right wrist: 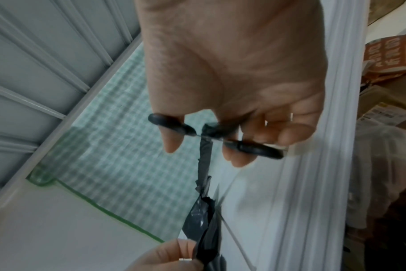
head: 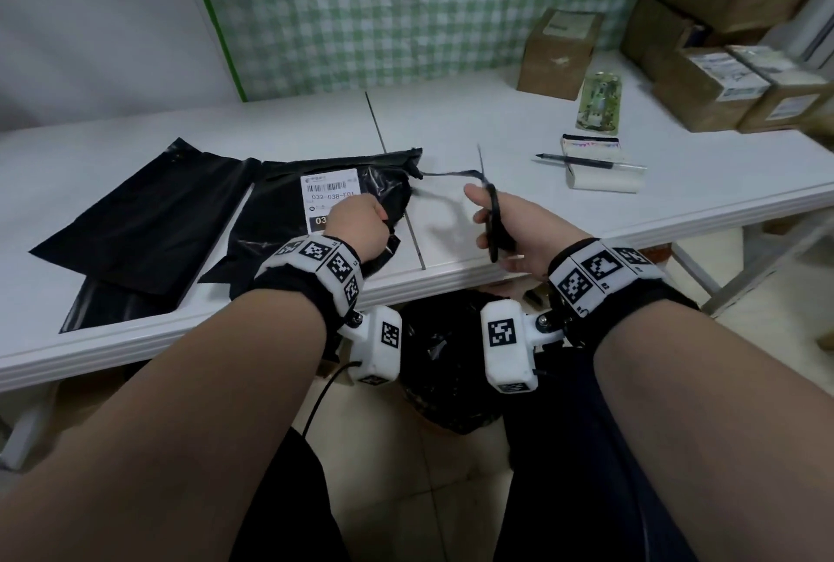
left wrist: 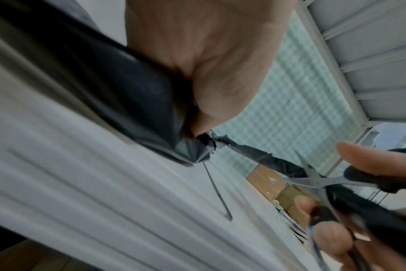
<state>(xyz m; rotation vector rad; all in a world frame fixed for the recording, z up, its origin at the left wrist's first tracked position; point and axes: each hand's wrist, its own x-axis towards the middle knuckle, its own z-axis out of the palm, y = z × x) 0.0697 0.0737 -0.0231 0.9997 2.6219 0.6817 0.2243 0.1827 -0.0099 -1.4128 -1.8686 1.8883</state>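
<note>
A black plastic mailer bag (head: 280, 223) with a white shipping label (head: 327, 196) lies on the white table (head: 451, 119). My left hand (head: 356, 223) grips the bag's right edge (left wrist: 151, 113). My right hand (head: 501, 223) holds black-handled scissors (head: 494, 218), fingers through the loops (right wrist: 255, 148), blades parted (left wrist: 313, 177). A thin strip of black plastic (head: 451, 174) stretches from the bag's top right corner to the scissors (right wrist: 204, 157).
Another black bag (head: 149, 218) lies flat at the left. A pen (head: 582, 162) on a white notepad (head: 600, 175), a small clear packet (head: 599, 103) and several cardboard boxes (head: 559, 51) stand at the back right. A black-lined bin (head: 447, 372) is under the table edge.
</note>
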